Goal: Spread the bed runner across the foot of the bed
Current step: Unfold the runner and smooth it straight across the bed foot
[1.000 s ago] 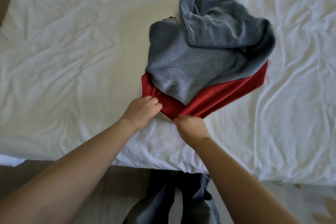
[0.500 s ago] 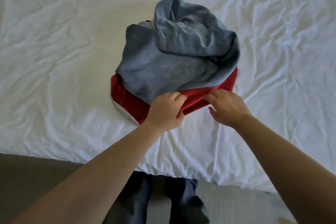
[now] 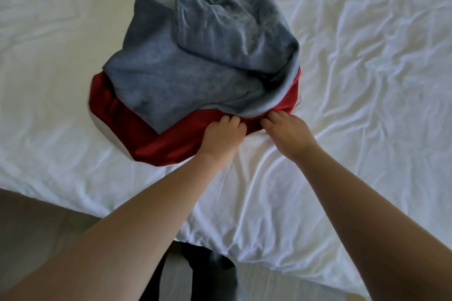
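A bunched bed runner lies on the white bed (image 3: 367, 105) near its foot edge. Its grey side (image 3: 195, 63) is heaped on top, and its red side (image 3: 171, 144) shows along the near and left rim. My left hand (image 3: 223, 133) rests on the red near edge with its fingers curled into the cloth. Just to the right, my right hand (image 3: 286, 132) has its fingertips tucked at the seam where grey meets red. The two hands are a few centimetres apart. How firmly each one grips is hidden by the fingers.
The wrinkled white sheet spreads to the left, right and far side of the heap. The foot edge of the bed (image 3: 122, 205) runs diagonally across the lower view. Below it are the floor (image 3: 36, 227) and my dark trouser legs (image 3: 195, 273).
Both hands have moved along the red edge from the heap's near left corner to its near right side. The view has shifted closer, and the heap now sits higher in it.
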`<state>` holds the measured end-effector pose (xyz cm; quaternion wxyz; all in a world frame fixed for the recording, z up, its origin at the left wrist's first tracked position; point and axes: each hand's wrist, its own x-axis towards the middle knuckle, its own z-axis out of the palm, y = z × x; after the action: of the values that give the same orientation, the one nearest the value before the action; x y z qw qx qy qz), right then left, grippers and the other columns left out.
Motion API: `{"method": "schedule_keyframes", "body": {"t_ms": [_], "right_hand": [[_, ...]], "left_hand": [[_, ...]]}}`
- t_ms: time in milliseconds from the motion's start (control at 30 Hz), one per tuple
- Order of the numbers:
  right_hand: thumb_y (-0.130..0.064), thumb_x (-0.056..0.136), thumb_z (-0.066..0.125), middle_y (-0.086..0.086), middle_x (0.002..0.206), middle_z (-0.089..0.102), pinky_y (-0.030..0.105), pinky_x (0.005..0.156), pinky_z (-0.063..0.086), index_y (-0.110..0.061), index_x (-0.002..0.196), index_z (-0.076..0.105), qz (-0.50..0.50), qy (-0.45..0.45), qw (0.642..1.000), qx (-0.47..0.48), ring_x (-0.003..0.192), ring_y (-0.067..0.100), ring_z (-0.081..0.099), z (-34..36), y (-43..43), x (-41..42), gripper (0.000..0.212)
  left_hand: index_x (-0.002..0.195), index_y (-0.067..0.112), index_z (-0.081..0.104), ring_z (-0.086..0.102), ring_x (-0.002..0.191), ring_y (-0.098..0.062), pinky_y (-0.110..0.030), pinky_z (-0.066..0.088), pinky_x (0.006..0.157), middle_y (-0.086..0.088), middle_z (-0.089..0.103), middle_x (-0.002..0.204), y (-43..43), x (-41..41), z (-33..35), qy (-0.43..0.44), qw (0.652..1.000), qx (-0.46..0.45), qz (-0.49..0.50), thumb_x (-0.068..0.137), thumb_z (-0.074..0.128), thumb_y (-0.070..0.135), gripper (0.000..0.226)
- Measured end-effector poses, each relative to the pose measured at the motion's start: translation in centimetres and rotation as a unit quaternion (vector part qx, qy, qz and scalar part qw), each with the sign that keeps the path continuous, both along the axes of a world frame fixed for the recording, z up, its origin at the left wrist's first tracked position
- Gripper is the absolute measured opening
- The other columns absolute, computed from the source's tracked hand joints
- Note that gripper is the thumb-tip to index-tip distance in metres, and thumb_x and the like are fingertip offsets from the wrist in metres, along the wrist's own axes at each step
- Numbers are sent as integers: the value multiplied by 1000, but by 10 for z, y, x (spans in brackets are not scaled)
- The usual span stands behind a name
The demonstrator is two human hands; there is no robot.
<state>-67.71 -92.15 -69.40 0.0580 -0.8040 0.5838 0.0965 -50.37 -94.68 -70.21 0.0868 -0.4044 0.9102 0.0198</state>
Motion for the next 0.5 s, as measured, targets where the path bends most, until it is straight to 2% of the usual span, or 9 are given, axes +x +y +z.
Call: {"method": "schedule_keyframes", "body": {"t_ms": [33,100,233,500], "right_hand": [[0,60,78,9,71,63,30,50,48,-6,77,68,12,-8,1000,-16,64,27,61,-2,-1,0,21],[3,51,81,8,60,60,27,44,45,-6,65,66,22,-23,999,-44,53,26,59,-7,-2,-1,23],[5,50,78,9,55,56,26,41,42,-7,58,62,27,-65,995,-64,49,26,55,-10,2,-9,21],[9,44,77,6,51,52,24,39,38,-10,50,57,72,-86,991,-66,45,24,52,-2,56,-41,29]], "left_hand": [[67,22,65,61,62,-14,-22,38,42,5,62,69,-3,0,0,-3,1000,-15,-15,59,78,21,15],[52,19,60,57,48,-15,-18,32,35,3,57,55,-6,0,-3,8,1000,-4,-18,44,83,13,24],[50,17,59,53,42,-16,-18,29,33,1,55,52,5,-2,-4,36,999,18,-8,36,85,10,31],[47,20,57,52,40,-14,-17,31,33,5,52,49,69,-29,6,37,994,81,-58,34,86,20,33]]}}
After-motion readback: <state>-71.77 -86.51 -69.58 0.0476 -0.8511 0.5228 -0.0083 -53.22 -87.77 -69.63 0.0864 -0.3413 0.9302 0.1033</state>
